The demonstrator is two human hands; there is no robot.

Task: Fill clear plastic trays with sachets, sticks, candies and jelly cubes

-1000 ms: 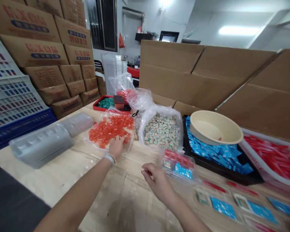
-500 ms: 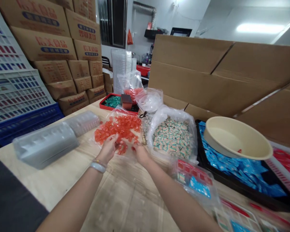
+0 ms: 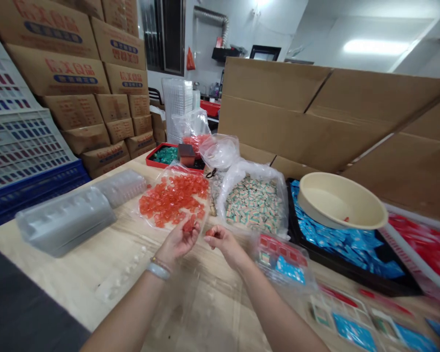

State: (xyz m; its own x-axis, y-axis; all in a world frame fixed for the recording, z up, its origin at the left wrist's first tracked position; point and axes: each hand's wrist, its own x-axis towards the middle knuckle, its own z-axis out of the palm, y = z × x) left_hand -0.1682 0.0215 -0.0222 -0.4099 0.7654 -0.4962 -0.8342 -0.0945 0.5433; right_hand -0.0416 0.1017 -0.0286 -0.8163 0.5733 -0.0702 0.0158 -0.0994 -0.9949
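Note:
My left hand (image 3: pixel 178 243) is palm-up just in front of an open clear bag of red wrapped sweets (image 3: pixel 172 198), with a few red sweets (image 3: pixel 189 225) gripped in its fingers. My right hand (image 3: pixel 223 243) is beside it, pinching a small red sweet (image 3: pixel 209 232) between its fingertips. Both hands are over the wooden table (image 3: pixel 77 259), close together. To the right, a clear plastic tray (image 3: pixel 280 259) holds red and blue packets. An open bag of striped wrapped sweets (image 3: pixel 254 205) stands behind it.
A black tray of blue sachets (image 3: pixel 337 239) lies at right under a beige bowl (image 3: pixel 341 200). Stacked clear moulded trays (image 3: pixel 66 220) lie at left. A red tray of green sweets (image 3: pixel 161 155) is at the back. Cardboard sheets rise behind; stacked cartons and crates stand at left.
My right hand has moved from the tray of packets into the red sweets. Both hands have risen from the bag with red sweets in their fingers.

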